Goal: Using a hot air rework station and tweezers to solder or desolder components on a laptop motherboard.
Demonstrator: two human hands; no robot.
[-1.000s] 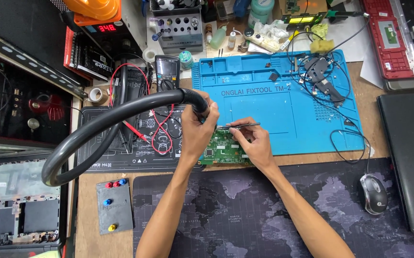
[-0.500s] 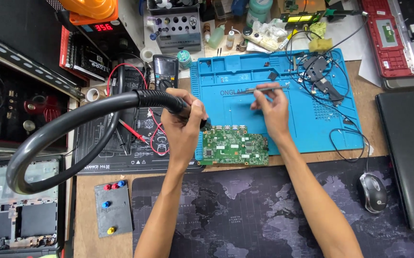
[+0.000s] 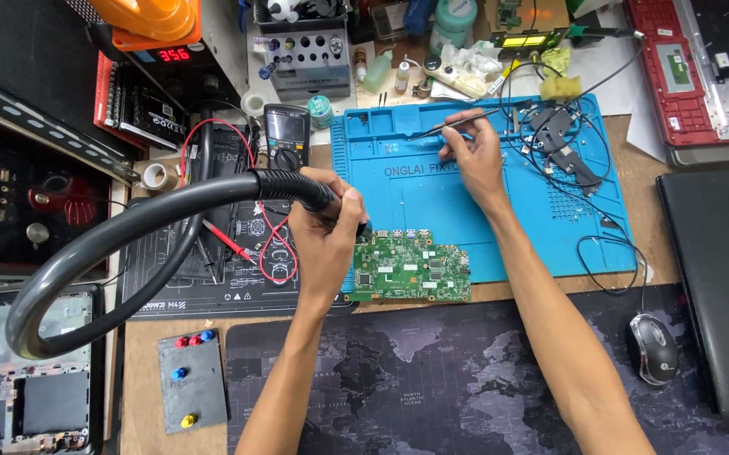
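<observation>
My left hand (image 3: 326, 240) grips the black handle at the end of a thick grey corrugated hose (image 3: 128, 232), with the tip held just above the left edge of a green circuit board (image 3: 411, 268). That board lies flat on the front edge of a blue work mat (image 3: 499, 227). My right hand (image 3: 468, 156) is over the back of the mat, pinching thin metal tweezers (image 3: 448, 126) that point left and away. Nothing visible is held in the tweezer tips.
A multimeter (image 3: 287, 135) with red leads sits on a black mat (image 3: 213, 270) to the left. Small black parts and wires (image 3: 562, 147) lie on the blue mat's right side. A mouse (image 3: 655, 347), a dark laptop (image 3: 718, 278) and a tool rack (image 3: 301, 55) ring the workspace.
My right hand has lifted the tweezers off the circuit board and carried them to the back of the blue mat. My left hand has drawn the hose tip back to the board's left edge.
</observation>
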